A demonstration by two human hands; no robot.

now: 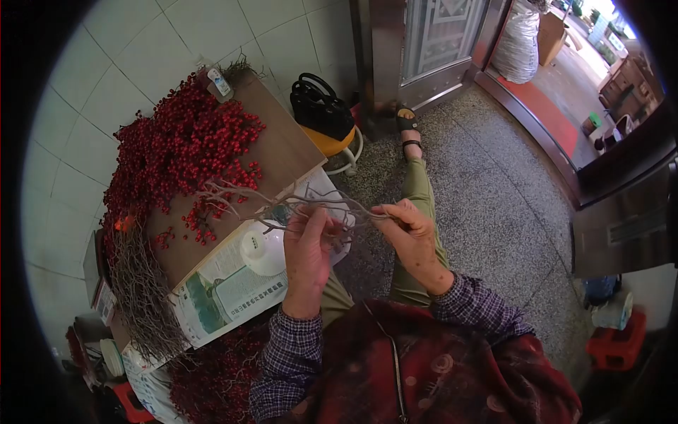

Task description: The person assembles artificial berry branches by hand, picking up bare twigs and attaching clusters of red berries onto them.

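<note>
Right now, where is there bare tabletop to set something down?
The brown tabletop is bare between the red berries, its right edge and the newspaper. Crowded: along the wall, under berries and stems; held twigs overhang the newspaper edge.

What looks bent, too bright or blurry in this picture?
Head view: wide-angle distortion, with black rounded edges and skewed white rectangular wall tiles; head view, upper right: glare washes out the daylit outdoor scene; head view, centre: thin grey-brown bare branches look fairly crisp.

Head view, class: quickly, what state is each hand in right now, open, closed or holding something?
Left hand: closed, holding the bare twigs partway along.
Right hand: closed, pinching the same twigs near one end.
</note>
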